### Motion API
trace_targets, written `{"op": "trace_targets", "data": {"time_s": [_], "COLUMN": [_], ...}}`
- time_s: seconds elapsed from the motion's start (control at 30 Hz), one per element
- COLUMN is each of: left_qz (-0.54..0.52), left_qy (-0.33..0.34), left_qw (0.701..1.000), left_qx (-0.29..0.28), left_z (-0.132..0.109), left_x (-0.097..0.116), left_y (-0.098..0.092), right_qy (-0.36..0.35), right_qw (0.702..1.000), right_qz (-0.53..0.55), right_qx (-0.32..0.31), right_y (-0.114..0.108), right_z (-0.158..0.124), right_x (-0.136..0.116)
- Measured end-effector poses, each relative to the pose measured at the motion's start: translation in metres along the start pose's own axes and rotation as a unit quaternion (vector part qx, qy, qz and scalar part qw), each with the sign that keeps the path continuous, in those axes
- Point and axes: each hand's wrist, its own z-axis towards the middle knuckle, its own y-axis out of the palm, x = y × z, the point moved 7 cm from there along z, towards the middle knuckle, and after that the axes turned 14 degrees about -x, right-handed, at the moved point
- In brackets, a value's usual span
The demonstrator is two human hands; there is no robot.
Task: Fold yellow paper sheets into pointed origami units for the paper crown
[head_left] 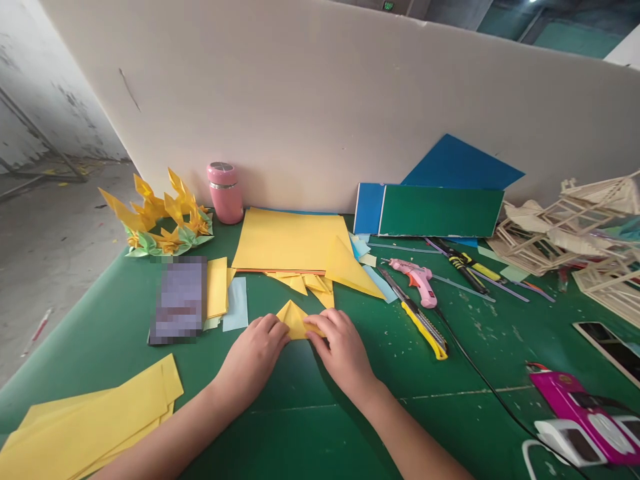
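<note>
A small piece of yellow paper (293,319), folded to a triangular peak, stands between my two hands over the green table. On its left corner the fingers of my left hand (259,357) are closed. My right hand (343,347) pinches the opposite corner between thumb and fingers. Just beyond lie some folded yellow paper pieces (320,285) and a large stack of yellow sheets (287,240). One loose yellow triangle (353,270) overlaps the stack's right side.
Right of my hands lie a yellow utility knife (423,327), a pink glue gun (417,277) with a cord, and a magenta power strip (580,407). At left are a paper crown (167,220), a pink bottle (225,193) and yellow strips (100,427). A white board (300,100) rises behind.
</note>
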Motion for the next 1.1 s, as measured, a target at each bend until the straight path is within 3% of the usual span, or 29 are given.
{"op": "trace_targets", "data": {"time_s": [0.3, 0.83, 1.1], "left_qz": [-0.02, -0.115, -0.136], "left_qy": [-0.026, -0.053, -0.057], "left_qw": [0.999, 0.991, 0.987], "left_qx": [0.011, 0.053, 0.058], "left_z": [0.016, 0.017, 0.015], "left_x": [-0.011, -0.03, -0.03], "left_y": [-0.001, -0.003, -0.006], "right_qy": [0.047, 0.087, 0.041], "right_qw": [0.999, 0.991, 0.989], "right_qz": [-0.007, 0.097, 0.142], "right_qx": [-0.004, -0.031, 0.003], "right_y": [0.001, -0.003, -0.005], "right_z": [0.009, 0.019, 0.019], "right_x": [0.002, 0.016, 0.008]}}
